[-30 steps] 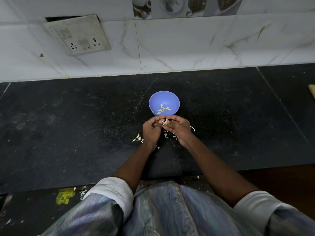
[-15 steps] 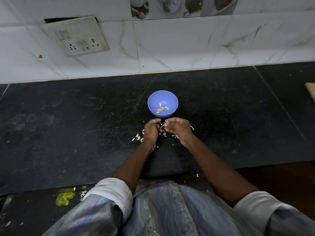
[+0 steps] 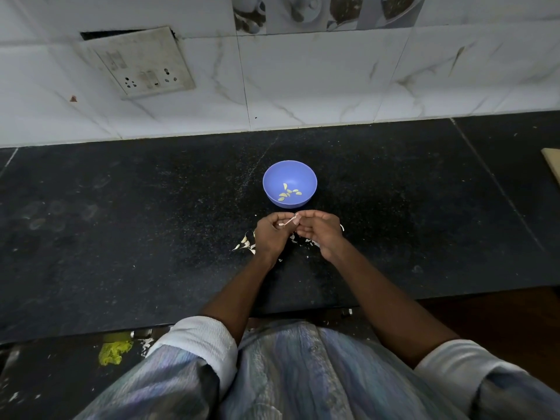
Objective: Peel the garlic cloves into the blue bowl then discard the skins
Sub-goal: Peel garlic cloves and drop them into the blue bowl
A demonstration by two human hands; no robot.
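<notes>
A blue bowl [image 3: 274, 180] stands on the black counter [image 3: 151, 222] and holds several peeled garlic cloves [image 3: 289, 192]. Just in front of it, my left hand [image 3: 269, 236] and my right hand [image 3: 321, 231] meet with curled fingers. Between them they pinch a garlic clove [image 3: 289, 221] with pale skin on it. Loose white garlic skins [image 3: 247, 245] lie on the counter under and beside both hands, partly hidden by them.
A tiled wall with a socket plate [image 3: 142, 63] rises behind the counter. A pale wooden edge [image 3: 553, 165] shows at the far right. The counter's front edge runs just before my body, with a yellow scrap [image 3: 113, 353] below it at the left.
Both hands have stayed in front of the bowl. The clove between the fingertips has turned a little and shows more clearly now.
</notes>
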